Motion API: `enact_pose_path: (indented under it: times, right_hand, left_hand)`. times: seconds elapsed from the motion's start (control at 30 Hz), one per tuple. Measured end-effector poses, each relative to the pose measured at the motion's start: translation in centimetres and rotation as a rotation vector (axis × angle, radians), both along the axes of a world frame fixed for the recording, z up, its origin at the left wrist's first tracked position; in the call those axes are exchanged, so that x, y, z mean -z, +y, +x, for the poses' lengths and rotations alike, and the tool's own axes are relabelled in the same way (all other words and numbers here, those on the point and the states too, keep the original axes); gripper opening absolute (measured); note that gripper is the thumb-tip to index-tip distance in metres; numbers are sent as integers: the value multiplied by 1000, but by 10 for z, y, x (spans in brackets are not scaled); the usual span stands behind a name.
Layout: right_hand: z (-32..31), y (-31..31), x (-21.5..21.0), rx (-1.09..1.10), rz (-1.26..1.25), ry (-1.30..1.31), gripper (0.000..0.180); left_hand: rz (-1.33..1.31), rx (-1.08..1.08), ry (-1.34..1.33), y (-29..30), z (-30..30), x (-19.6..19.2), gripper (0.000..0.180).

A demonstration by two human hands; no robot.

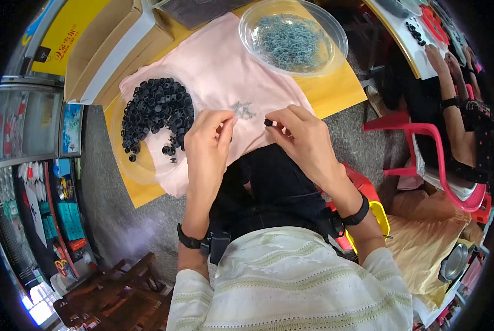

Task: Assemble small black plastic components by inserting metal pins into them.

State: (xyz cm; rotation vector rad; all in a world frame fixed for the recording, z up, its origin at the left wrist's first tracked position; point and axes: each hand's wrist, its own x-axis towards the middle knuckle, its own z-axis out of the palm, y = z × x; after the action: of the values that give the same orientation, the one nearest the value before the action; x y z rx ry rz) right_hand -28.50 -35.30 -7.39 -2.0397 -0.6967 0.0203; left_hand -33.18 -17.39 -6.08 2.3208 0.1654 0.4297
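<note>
My right hand [307,140] pinches a small black plastic cap [268,122] between thumb and fingertips, above the near part of a pink cloth [214,60]. Across from it, my left hand [208,146] has its thumb and fingers pressed together; whatever they may hold is too small to make out. A little pile of grey metal screws [243,110] lies on the cloth between the two hands. Left of my left hand, a clear round tray [142,171] holds many similar black plastic parts [157,107]. At the far right of the cloth stands a clear bowl [338,44] full of screws [288,41].
An open cardboard box [106,55] sits at the far left of the yellow tabletop [341,96]. To the right are a red plastic chair [437,143] and another person's arm [458,127] at a second table [393,33]. A brown wooden stool [114,298] is at lower left.
</note>
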Motion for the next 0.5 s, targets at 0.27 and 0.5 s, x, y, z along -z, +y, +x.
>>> enact_pose_path:
  times: [0.27, 0.5]
  right_hand:
    - [16, -3, 1, -58, -183, -40, 15]
    - [19, -4, 10, -70, 10, 10, 16]
  left_hand:
    - [171, 13, 46, 5, 12, 14, 11]
    - [183, 74, 35, 3, 17, 10, 9]
